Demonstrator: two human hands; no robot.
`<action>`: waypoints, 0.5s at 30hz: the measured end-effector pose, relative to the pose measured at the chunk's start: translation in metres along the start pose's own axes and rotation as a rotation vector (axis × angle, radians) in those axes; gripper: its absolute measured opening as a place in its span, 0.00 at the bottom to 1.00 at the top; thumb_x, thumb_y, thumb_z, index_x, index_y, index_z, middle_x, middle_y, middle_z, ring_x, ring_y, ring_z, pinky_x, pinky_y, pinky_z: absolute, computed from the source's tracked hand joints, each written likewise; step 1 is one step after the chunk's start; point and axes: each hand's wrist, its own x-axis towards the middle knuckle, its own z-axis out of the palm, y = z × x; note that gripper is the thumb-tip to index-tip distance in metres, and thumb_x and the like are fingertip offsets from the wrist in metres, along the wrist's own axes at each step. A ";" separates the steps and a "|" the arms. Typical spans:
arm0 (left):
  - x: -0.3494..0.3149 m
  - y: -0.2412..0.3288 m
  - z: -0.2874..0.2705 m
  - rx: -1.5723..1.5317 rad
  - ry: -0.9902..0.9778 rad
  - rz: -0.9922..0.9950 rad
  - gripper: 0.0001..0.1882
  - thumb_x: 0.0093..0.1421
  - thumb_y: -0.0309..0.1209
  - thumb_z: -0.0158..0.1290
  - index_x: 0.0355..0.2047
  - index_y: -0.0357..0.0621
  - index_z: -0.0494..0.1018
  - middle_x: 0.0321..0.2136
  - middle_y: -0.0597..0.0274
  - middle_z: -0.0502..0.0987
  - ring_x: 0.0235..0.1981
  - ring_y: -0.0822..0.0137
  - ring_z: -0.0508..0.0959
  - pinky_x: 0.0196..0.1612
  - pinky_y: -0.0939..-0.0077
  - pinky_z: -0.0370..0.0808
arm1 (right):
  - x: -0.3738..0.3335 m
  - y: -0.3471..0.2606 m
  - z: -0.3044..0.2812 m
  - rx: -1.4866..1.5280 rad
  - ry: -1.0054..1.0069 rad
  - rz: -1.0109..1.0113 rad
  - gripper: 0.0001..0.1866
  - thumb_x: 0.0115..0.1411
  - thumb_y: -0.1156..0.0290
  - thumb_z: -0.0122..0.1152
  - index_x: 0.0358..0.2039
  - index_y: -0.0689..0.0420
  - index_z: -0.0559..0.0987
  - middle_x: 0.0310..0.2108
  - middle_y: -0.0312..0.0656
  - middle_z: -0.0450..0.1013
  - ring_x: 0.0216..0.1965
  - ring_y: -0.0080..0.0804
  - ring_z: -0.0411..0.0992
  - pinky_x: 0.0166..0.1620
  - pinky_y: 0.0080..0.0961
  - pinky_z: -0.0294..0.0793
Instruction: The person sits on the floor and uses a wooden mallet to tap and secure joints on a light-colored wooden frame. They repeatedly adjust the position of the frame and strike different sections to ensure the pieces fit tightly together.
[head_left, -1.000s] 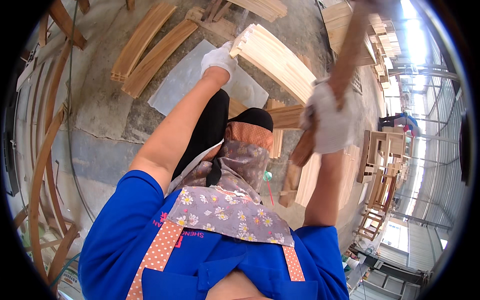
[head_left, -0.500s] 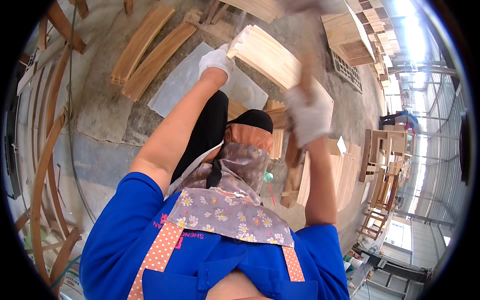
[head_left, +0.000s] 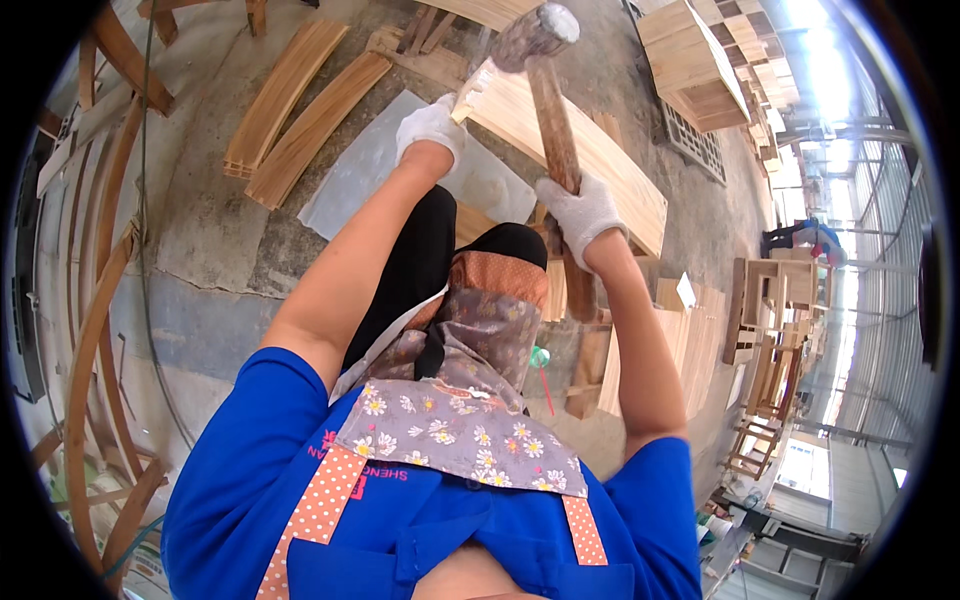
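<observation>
Hammer (head_left: 555,122) swung leftward, right hand (head_left: 582,214) drawn inward

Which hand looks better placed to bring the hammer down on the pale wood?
Probably the right hand: it grips the hammer by its handle. The left hand is at the left end of the pale wood, seemingly steadying it.

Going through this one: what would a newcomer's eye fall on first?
Probably the hammer, its head near the top centre and its handle in the gloved right hand. Behind it slants a pale wooden panel, the gloved left hand at its left end. The floral apron stands out lower down.
</observation>
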 end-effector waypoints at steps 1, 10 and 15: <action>0.001 -0.002 -0.001 0.006 0.012 0.003 0.16 0.61 0.36 0.46 0.48 0.53 0.73 0.40 0.50 0.80 0.43 0.48 0.79 0.46 0.59 0.75 | 0.001 -0.008 -0.010 0.034 -0.057 0.059 0.19 0.56 0.60 0.64 0.41 0.62 0.75 0.19 0.36 0.68 0.16 0.23 0.66 0.18 0.27 0.68; 0.007 -0.008 -0.005 0.008 0.047 -0.022 0.15 0.61 0.37 0.46 0.47 0.53 0.74 0.39 0.49 0.80 0.42 0.47 0.79 0.45 0.57 0.75 | -0.026 -0.057 -0.032 0.373 0.250 -0.234 0.15 0.57 0.63 0.63 0.36 0.62 0.74 0.19 0.39 0.70 0.14 0.24 0.67 0.16 0.24 0.66; 0.000 -0.001 -0.001 -0.017 0.034 0.004 0.14 0.61 0.37 0.46 0.45 0.53 0.74 0.39 0.50 0.80 0.43 0.47 0.79 0.46 0.58 0.75 | -0.011 -0.017 -0.016 0.016 -0.087 0.129 0.17 0.56 0.63 0.65 0.42 0.59 0.75 0.20 0.37 0.69 0.16 0.23 0.67 0.19 0.25 0.67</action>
